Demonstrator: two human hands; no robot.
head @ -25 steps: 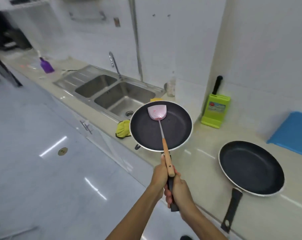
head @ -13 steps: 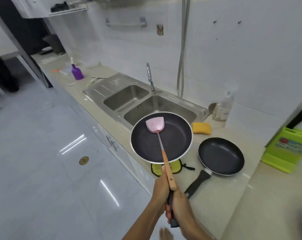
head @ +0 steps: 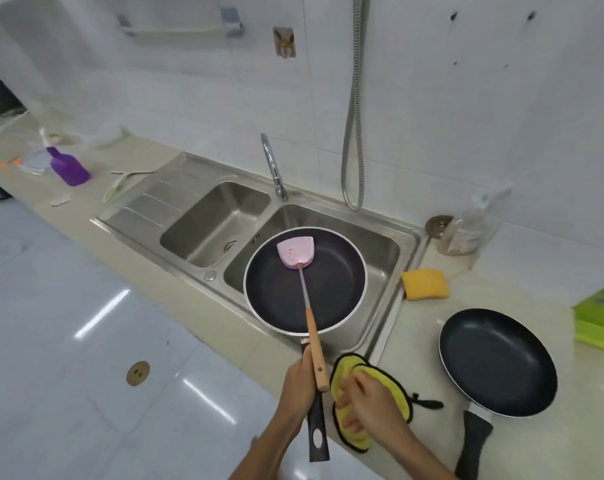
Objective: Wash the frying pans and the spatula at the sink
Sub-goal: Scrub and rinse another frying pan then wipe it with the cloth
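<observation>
Far left, a glossy pale tiled floor [head: 85, 341] caught streaks of light, with a round floor drain [head: 138, 373] set in it. Up on the beige worktop [head: 414, 341], a purple spray bottle [head: 70, 169] stood among small scraps near the far end. Then came the steel sink [head: 148, 202]: ribbed drainboard, a left bowl, a right bowl, and the curved tap [head: 272, 164] rising behind the divider. White tiles covered the wall [head: 466, 98], carrying a towel rail [head: 182, 27] and a small hook [head: 285, 41].

Centre stage, a frying pan [head: 331, 282] was held level over the right bowl, its near edge overlapping the sink's front rim. The spatula [head: 295, 252] lay inside it, pink head on the dark surface, wooden handle running back along the pan's black handle. The left hand [head: 298, 382] was wrapped round that black handle, with the wooden handle lying against it on the thumb side.

A metal shower hose [head: 354, 133] looped down the wall behind the right bowl. Just beside the left hand, the right hand [head: 369, 407] lay on a yellow cloth [head: 394, 389] at the worktop's front edge, fingers bent over it; whether they gripped it, I could not tell. Further right sat a yellow sponge [head: 425, 284] beside the sink rim, a clear bottle [head: 470, 230] at the wall, a second frying pan [head: 498, 362] flat on the worktop with its handle pointing forward, and a green box [head: 602, 320] at the frame's edge.
</observation>
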